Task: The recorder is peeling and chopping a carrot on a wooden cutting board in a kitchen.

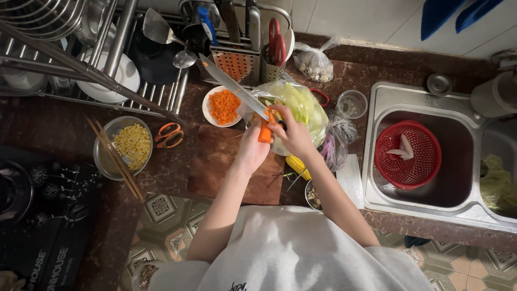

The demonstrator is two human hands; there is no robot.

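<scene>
My left hand (252,151) holds a short orange carrot piece (264,133) upright above the far right corner of a brown cutting board (215,164). Gripped in my right hand (293,134) is a long kitchen knife (234,86), its blade pointing up and to the left and its edge meeting the top of the carrot. Just behind the board sits a white plate of diced carrot (223,106). A clear bag of pale green cabbage (301,102) lies right behind my hands.
A metal bowl of corn kernels (132,144) with chopsticks (116,159) across it and orange scissors (169,134) lie left of the board. A corn cob (298,166) is at the right. The sink (458,186) holds a red basket (407,153). A dish rack (81,59) and grater (234,66) stand behind.
</scene>
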